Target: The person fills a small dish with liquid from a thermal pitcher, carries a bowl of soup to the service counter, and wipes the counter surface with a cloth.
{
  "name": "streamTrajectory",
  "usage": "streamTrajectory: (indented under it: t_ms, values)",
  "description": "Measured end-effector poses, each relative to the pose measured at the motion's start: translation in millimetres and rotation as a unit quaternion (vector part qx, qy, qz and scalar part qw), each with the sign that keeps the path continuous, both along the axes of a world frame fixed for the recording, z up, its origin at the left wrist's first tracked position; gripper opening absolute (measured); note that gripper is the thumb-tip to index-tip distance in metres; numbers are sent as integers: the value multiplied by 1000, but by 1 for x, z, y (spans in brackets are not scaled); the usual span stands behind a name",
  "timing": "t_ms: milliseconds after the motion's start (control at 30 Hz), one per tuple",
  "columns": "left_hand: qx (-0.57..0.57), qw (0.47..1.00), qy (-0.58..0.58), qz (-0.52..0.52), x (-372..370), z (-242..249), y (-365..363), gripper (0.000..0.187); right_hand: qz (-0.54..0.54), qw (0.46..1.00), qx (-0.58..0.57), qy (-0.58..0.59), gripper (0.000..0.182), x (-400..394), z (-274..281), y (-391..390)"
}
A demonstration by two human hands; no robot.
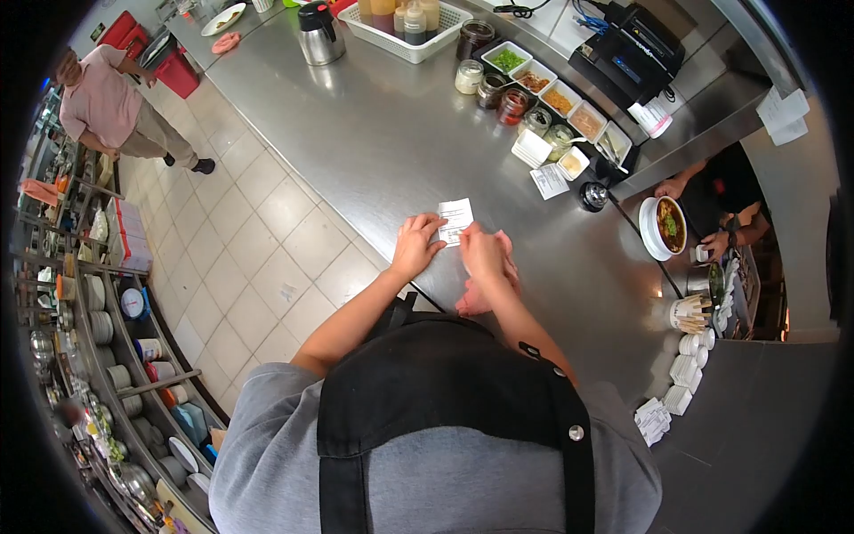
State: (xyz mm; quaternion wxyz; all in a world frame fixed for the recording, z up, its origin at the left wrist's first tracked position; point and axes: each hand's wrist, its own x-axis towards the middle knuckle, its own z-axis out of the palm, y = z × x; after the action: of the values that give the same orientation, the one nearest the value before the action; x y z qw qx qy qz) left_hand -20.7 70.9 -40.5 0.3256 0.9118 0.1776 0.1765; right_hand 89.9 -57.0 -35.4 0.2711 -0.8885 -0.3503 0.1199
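A small printed paper slip (456, 214) lies on the steel counter in front of me. My left hand (416, 245) is at its left edge, fingers bent and fingertips on the paper, holding it. My right hand (483, 254) is closed in a pinch over the slip's lower right corner; what sits between its fingertips is too small to make out. A pink cloth (471, 301) lies under and beside my right hand and wrist, partly hidden by them.
Along the counter (356, 116) stand a steel jug (320, 36), a white basket (418, 49) of sauce bottles, several jars and topping tubs (534, 80), and a black printer (632, 49). A co-worker's hand (716, 245) is near a soup bowl (667, 227); another person (111, 107) stands far left.
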Motion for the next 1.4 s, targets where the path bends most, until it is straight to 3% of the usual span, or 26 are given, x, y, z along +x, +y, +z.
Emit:
streamTrajectory:
  t_ms: [67,233,400,567,667,867,967,1000,1033,1067,1167,1200,1233,1267,1333,1367,1400]
  values:
    - [1,1000,5,3,-1,2,0,48,-20,995,17,-91,19,20,-10,-12]
    - [18,1000,-9,-1,1,-3,2,48,-27,999,9,-29,20,25,7,-14]
    - [12,1000,-11,5,1,-5,0,48,44,998,46,11,18,-9,4,-3]
    - [22,1000,-14,12,-1,-1,0,48,-13,998,-49,-41,18,7,13,-10]
    - [14,1000,-13,7,1,-4,-1,48,8,997,-23,-77,20,17,7,-16]
    - [-1,1000,-9,3,2,-5,0,49,-15,998,-51,19,20,-5,16,-10]
    - [3,999,-34,3,1,1,-3,47,-10,993,-59,-101,23,33,5,-33]
    - [-95,993,-65,-3,1,5,-3,45,-21,993,-57,-103,23,40,9,-42]
    - [-193,977,-94,-8,3,8,-5,43,-28,998,-1,-59,25,47,12,-50]
    - [-192,977,-92,-17,6,10,-9,43,-34,998,56,-12,28,48,13,-58]
    - [-351,929,-111,-21,15,47,-25,39,-121,982,109,-94,27,34,55,-67]
    - [-351,929,-106,-45,21,54,-31,39,-145,978,110,-100,27,31,63,-68]
    - [-367,921,-118,-52,29,58,-39,39,-142,962,233,35,27,28,69,-71]
    - [-386,911,-126,-66,38,62,-49,40,-138,911,355,158,29,26,73,-77]
    - [-417,890,-124,-141,55,67,-69,43,-106,898,369,215,33,27,77,-99]
    - [-403,892,-106,-176,62,69,-78,46,-144,893,377,198,33,31,73,-119]
    - [-388,893,-92,-207,68,73,-87,50,-159,919,347,97,38,38,64,-138]
